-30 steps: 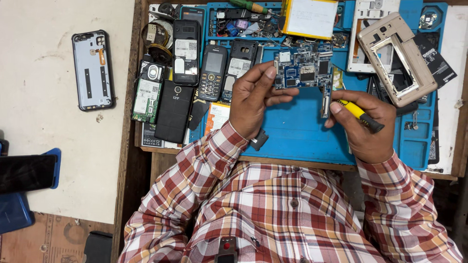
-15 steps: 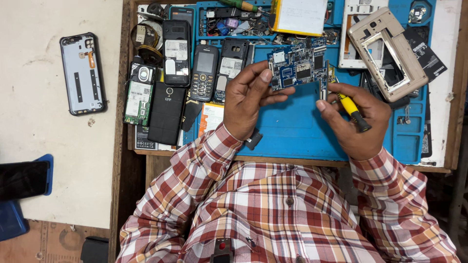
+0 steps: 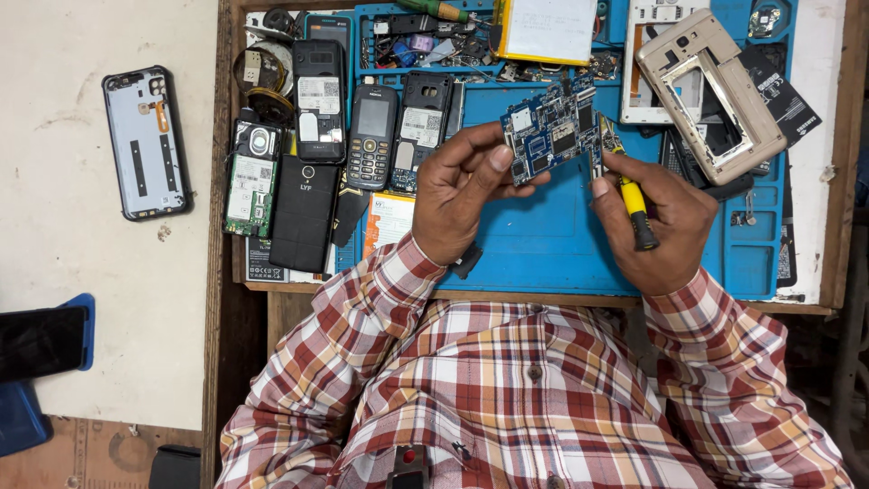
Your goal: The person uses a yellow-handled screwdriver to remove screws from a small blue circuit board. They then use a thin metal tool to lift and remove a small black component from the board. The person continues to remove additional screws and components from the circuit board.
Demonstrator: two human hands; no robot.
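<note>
My left hand (image 3: pixel 462 190) pinches a blue phone circuit board (image 3: pixel 552 131) by its left edge and holds it tilted above the blue repair mat (image 3: pixel 543 244). In my right hand (image 3: pixel 656 222) is a small screwdriver (image 3: pixel 631 195) with a yellow and black handle. Its tip points up at the right edge of the board. Both hands are over the middle of the mat, close together. My checked sleeves cover both forearms.
Several old phones and phone parts (image 3: pixel 317 145) lie on the mat's left side. A beige phone frame (image 3: pixel 715 91) rests at the upper right, a yellow-edged battery (image 3: pixel 548 27) at the top. A phone back shell (image 3: pixel 145 140) lies on the white surface at left.
Both hands have lifted the board and screwdriver slightly higher over the mat. The board is now tilted more, with the screwdriver tip closer to its right edge.
</note>
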